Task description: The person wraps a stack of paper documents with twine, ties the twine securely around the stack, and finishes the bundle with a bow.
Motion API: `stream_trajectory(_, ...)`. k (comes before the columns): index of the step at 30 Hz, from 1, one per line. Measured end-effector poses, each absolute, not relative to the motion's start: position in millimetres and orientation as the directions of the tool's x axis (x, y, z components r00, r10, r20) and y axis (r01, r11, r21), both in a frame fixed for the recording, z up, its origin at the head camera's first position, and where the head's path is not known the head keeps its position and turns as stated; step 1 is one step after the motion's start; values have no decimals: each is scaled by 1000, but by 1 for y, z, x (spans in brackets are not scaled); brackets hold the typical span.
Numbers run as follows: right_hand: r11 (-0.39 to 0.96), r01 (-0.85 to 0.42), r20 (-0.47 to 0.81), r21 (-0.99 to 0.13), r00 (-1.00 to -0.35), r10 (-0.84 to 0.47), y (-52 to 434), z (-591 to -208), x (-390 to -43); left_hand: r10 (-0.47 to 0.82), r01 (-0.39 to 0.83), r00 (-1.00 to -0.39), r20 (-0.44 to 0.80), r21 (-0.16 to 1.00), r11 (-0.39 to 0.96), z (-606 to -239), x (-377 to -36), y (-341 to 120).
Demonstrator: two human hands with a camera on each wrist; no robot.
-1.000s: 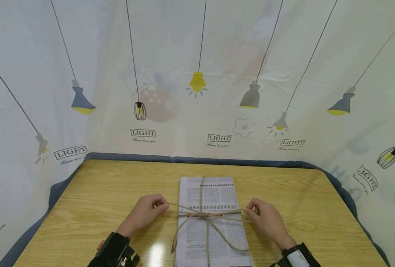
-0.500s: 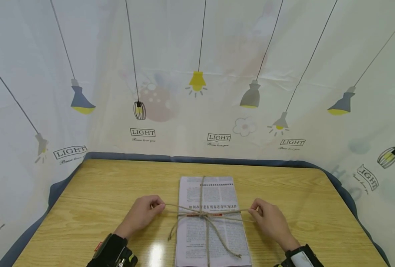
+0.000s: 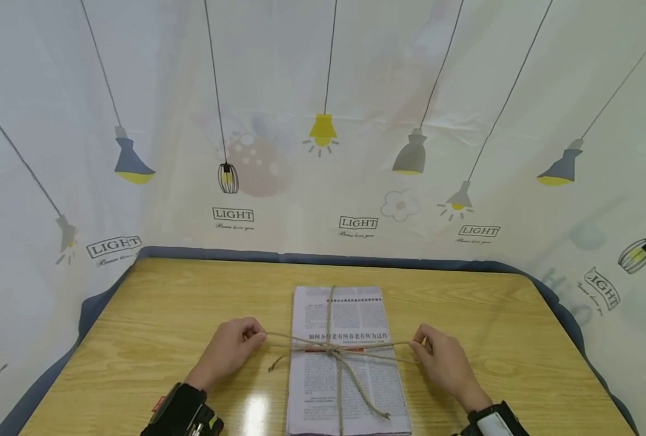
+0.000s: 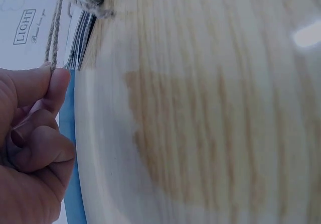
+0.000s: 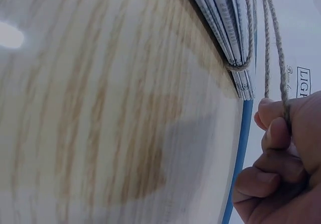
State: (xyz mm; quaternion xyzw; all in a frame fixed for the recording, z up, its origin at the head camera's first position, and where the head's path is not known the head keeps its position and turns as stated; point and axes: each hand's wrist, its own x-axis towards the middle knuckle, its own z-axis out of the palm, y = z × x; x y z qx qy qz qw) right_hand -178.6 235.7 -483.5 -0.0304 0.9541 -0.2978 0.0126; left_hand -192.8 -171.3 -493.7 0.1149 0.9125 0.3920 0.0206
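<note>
A stack of folded newspapers [image 3: 366, 387] lies on the table, with jute twine [image 3: 339, 393] crossed around it and knotted on top in a bow. To its left, my left hand [image 3: 227, 351] pinches one bow loop between thumb and forefinger. My right hand [image 3: 445, 363] pinches the other loop on the right side. Both loops look stretched out sideways. One loose twine end sticks out left of the stack; the other lies over the lower right of the top page. The left wrist view shows the pinched twine loop [image 4: 55, 38], the right wrist view the opposite loop [image 5: 281, 48].
The wooden table [image 3: 192, 297] has a dark blue border of cloth [image 3: 350, 261] along its far edge. Behind it hangs a pale curtain [image 3: 301, 60] printed with lamps. Both wrists wear black straps, the left wrist strap [image 3: 183, 412] bulky.
My hands have drawn slightly apart, the left one leftward and the right one rightward. The bow loops have lengthened, and the loose twine ends have shortened.
</note>
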Motion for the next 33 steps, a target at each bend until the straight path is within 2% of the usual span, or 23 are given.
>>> stream_trajectory(9, 836, -127, 26, -534, -991, -134, 236, -482, -179, 151, 120, -988, 16, 698, 706, -486, -194, -166)
stream_trajectory(12, 813, -99, 9, -573, -993, -115, 235, -481, -180, 150, 107, -989, 6, 726, 679, -485, -195, -164)
stream_trajectory(15, 753, -21, -43, -657, -997, -65, 232, -480, -181, 166, 64, -985, -43, 804, 591, -485, -196, -163)
stream_trajectory(18, 641, 78, -135, -763, -990, -39, 231, -480, -182, 185, -34, -974, -127, 898, 438, -486, -198, -163)
stream_trajectory(21, 493, 169, -229, -853, -971, -64, 232, -478, -183, 203, -118, -960, -191, 939, 322, -486, -200, -164)
stream_trajectory(23, 409, 216, -275, -887, -957, -92, 233, -477, -184, 204, -151, -955, -216, 944, 293, -486, -201, -165)
stream_trajectory(26, 398, 210, -280, -893, -952, -126, 235, -477, -185, 211, -108, -958, -194, 927, 359, -488, -202, -166)
stream_trajectory(33, 592, 115, -198, -798, -977, -77, 237, -484, -185, 203, 132, -979, 4, 769, 625, -489, -200, -162)
